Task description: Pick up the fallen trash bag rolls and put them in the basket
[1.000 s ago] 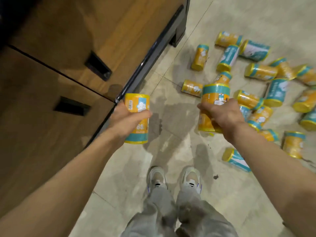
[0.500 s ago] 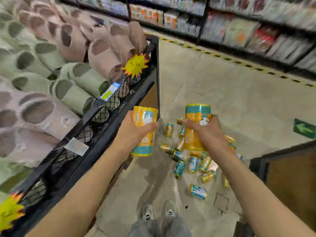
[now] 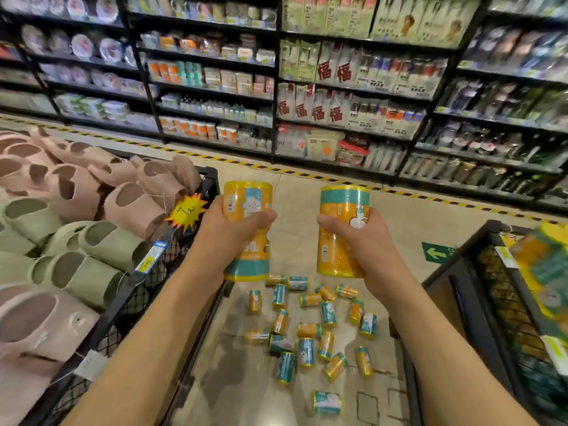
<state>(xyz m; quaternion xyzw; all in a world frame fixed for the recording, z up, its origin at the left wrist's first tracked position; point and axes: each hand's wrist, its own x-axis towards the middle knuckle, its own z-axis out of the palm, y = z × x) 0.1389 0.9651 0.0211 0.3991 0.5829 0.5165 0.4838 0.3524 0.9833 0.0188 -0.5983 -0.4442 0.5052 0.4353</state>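
Gripping one upright yellow-and-teal trash bag roll each, the left hand (image 3: 229, 229) and right hand (image 3: 365, 238) hold them above the floor (image 3: 307, 186), where many fallen rolls (image 3: 310, 330) lie scattered (between a slipper bin (image 3: 184, 238) at left and a wire basket (image 3: 479, 259) at right).

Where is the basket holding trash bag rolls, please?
In the head view, the wire basket stands at the right edge, beside the right hand, right of the fallen rolls.
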